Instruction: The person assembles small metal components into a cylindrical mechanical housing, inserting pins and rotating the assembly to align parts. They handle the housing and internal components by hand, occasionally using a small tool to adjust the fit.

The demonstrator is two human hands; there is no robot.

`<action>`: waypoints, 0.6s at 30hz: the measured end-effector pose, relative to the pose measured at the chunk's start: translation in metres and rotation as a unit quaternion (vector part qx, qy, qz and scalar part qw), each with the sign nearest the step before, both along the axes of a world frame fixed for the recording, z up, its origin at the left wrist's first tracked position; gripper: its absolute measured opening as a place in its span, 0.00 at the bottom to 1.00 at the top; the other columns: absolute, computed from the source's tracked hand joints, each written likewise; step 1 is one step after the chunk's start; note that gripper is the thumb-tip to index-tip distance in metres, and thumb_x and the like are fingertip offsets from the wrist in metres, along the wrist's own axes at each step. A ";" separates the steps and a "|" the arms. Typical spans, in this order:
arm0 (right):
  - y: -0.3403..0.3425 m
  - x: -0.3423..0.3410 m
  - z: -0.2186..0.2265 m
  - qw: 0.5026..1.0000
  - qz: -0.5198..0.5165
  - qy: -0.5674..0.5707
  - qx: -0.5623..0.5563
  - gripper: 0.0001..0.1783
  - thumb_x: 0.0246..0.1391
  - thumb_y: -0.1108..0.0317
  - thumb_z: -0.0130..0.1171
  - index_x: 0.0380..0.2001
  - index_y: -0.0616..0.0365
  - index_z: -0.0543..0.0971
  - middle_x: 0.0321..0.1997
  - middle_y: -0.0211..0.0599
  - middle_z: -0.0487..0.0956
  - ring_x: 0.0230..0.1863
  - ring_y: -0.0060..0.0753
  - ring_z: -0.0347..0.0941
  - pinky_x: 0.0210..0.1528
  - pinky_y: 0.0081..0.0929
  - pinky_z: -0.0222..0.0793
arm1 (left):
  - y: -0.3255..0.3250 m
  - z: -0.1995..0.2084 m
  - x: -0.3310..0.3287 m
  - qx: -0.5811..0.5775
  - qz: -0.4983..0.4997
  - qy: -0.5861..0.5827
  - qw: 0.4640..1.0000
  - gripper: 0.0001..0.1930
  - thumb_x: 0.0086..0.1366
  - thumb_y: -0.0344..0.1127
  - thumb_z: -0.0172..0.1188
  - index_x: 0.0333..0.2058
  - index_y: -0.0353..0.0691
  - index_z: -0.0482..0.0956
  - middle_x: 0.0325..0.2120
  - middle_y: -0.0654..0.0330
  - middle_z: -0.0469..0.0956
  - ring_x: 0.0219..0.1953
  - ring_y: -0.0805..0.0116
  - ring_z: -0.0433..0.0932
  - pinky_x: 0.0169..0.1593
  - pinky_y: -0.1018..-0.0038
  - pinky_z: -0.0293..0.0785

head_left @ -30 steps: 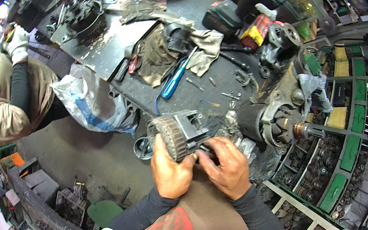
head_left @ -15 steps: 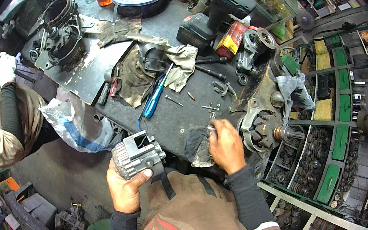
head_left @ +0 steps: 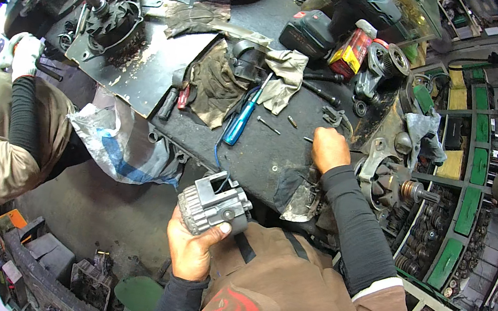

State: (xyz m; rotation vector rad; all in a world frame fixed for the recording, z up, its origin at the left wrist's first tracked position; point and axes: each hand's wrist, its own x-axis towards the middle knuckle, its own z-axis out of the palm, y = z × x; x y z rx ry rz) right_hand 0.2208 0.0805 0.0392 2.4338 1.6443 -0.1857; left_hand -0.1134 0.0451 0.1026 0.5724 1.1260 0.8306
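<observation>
My left hand [head_left: 193, 247] grips a grey cast-metal housing [head_left: 214, 207] with ribbed sides and a square opening, held in front of my body off the bench's front edge. A thin blue wire shows beside the opening. My right hand [head_left: 331, 150] is on the bench with its fingers curled downward, their tips hidden beneath the knuckles. The end of a small bolt [head_left: 308, 139] sticks out beside it. Just beyond lies a small metal bracket part [head_left: 336, 118]. To its left are a loose bolt [head_left: 268, 125], a short brassy pin [head_left: 292, 122] and a blue-handled screwdriver [head_left: 241, 122].
A rotor in a metal housing [head_left: 380, 181] stands right of my forearm. Behind are a cordless power tool [head_left: 309, 32], a red-yellow box [head_left: 351, 52] and dirty rags [head_left: 211, 82]. Shelves of parts [head_left: 424, 233] line the right side. Another person's gloved hand [head_left: 24, 54] is at left.
My right hand has reached farther across the bench, over the spot where small bolts lay. The view has shifted, so the bench appears higher and more to the right. My left hand keeps the housing.
</observation>
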 end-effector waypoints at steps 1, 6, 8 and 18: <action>-0.001 0.001 -0.001 1.000 0.005 0.008 -0.006 0.08 0.55 0.73 0.59 0.30 0.64 0.85 0.36 0.61 0.85 0.41 0.62 0.86 0.46 0.51 0.83 | 0.001 0.001 0.001 0.004 -0.003 -0.001 1.000 0.32 0.50 0.18 0.71 0.57 0.33 0.76 0.46 0.59 0.85 0.45 0.69 0.84 0.51 0.72 0.80; -0.002 -0.013 0.026 0.994 0.002 0.064 0.086 0.10 0.54 0.70 0.61 0.38 0.66 0.79 0.41 0.61 0.83 0.46 0.62 0.83 0.49 0.54 0.81 | 0.008 0.009 0.007 0.011 -0.020 -0.032 0.999 0.34 0.51 0.15 0.72 0.58 0.31 0.71 0.50 0.54 0.83 0.50 0.65 0.84 0.58 0.68 0.79; -0.018 -0.030 0.056 0.966 0.061 0.185 0.172 0.14 0.49 0.72 0.63 0.40 0.63 0.76 0.40 0.59 0.80 0.38 0.64 0.80 0.41 0.48 0.78 | 0.011 0.013 0.011 0.021 -0.027 -0.024 0.999 0.34 0.51 0.15 0.72 0.58 0.31 0.71 0.49 0.53 0.83 0.49 0.65 0.85 0.58 0.68 0.80; -0.074 -0.125 0.139 0.735 -0.110 0.643 0.186 0.10 0.59 0.79 0.66 0.45 0.64 0.86 0.41 0.35 0.86 0.41 0.24 0.82 0.43 0.24 0.78 | 0.009 0.021 0.040 0.041 -0.034 -0.020 0.998 0.33 0.51 0.12 0.71 0.56 0.32 0.70 0.48 0.54 0.83 0.48 0.66 0.85 0.56 0.69 0.81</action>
